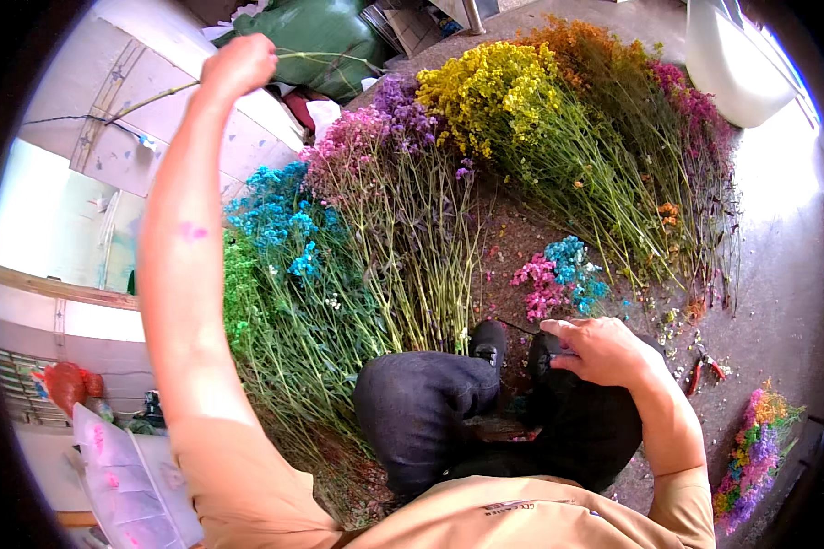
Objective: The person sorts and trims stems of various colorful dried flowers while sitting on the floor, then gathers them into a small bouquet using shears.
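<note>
High at the upper left, my left hand (240, 63) is closed around a green plant stem (154, 101), which sticks out on both sides of the fist. My right hand (601, 350) hovers over my right shoe and leg, with thumb and index finger apart. Its other fingers are partly hidden, so a grip cannot be made out. A thin dark strand (518, 326) runs near its index fingertip. Just beyond those fingertips is a small cluster of pink blooms (541, 283) and blue blooms (575, 264). Red-handled pliers or snips (704, 365) lie on the floor to the right.
Long-stemmed bunches of blue (271, 206), pink (347, 154), purple (405, 113), yellow (491, 89) and orange flowers (584, 51) arc around my feet. A multicoloured flower bundle (755, 460) lies at the right. A white tub (735, 68) and green sack (323, 48) stand farther off.
</note>
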`<state>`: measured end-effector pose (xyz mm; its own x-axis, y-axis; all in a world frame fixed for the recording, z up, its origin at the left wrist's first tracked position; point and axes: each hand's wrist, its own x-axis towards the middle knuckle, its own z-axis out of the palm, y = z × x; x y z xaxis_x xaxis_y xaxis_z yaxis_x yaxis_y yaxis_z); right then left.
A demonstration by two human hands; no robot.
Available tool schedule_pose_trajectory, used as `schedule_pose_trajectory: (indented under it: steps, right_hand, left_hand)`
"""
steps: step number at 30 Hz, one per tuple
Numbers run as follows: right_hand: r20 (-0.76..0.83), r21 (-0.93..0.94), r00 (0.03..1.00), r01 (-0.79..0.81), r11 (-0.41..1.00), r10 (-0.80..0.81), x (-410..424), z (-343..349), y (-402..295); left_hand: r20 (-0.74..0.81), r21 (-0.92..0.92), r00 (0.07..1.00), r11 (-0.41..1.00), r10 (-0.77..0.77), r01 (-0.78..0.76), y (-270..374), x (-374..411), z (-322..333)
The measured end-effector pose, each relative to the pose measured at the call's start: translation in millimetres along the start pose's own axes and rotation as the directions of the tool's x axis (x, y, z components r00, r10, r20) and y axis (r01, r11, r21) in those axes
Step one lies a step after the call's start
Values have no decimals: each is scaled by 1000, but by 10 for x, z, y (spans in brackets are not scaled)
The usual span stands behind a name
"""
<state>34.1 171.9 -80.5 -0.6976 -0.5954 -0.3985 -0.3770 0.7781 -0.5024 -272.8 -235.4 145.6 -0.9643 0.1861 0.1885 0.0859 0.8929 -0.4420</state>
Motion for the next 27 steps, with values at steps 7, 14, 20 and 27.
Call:
schedule_pose_trajectory:
  steps: [7,14,20,27]
  right_hand:
    - [-90,23,995,47,999,-44,-55,92,91]
    - [-26,29,999,-23,999,24,-152,95,124]
    - [23,76,996,-92,993,91,-121,40,163]
    - [19,93,995,-101,991,100,-95,28,249]
  left_hand:
    - [735,-653,449,353,508,670,1076,-1309,1791]
    - [530,-818,760,466,377,339,2740,-2559,3871]
    - [653,-526,709,513,-268,678,2982,-2237,4349]
    - [855,-491,517,252,-42,834,2895,-2250,4130]
